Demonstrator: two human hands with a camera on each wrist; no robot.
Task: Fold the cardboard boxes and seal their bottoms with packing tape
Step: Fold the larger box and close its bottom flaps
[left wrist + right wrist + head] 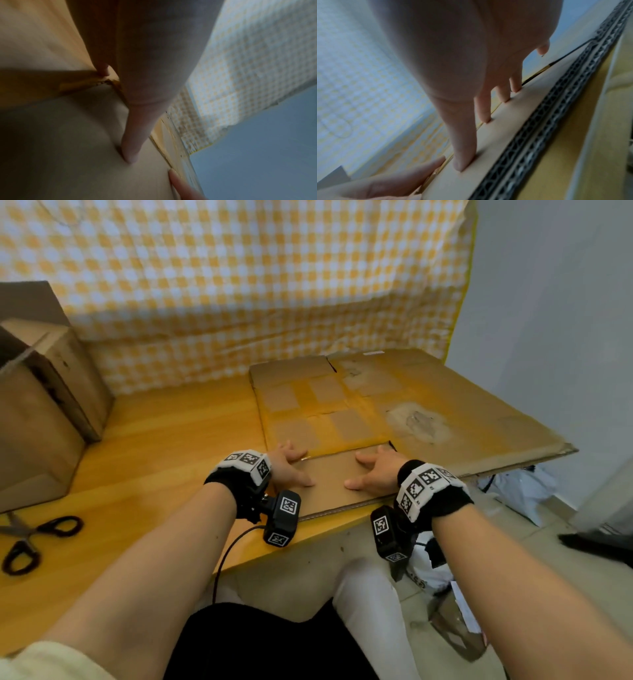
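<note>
1. A flattened brown cardboard box (359,412), crossed by yellowish tape strips and scuffed in one patch, lies on the wooden table (154,446), overhanging its right edge.
2. My left hand (287,467) and right hand (373,470) press the near flap (335,484) flat, fingers straight, gripping nothing.
3. The right wrist view alone shows the flap's corrugated edge (539,121); the head view alone shows black-handled scissors (30,539) and a standing brown box (44,412) on the left.
</note>
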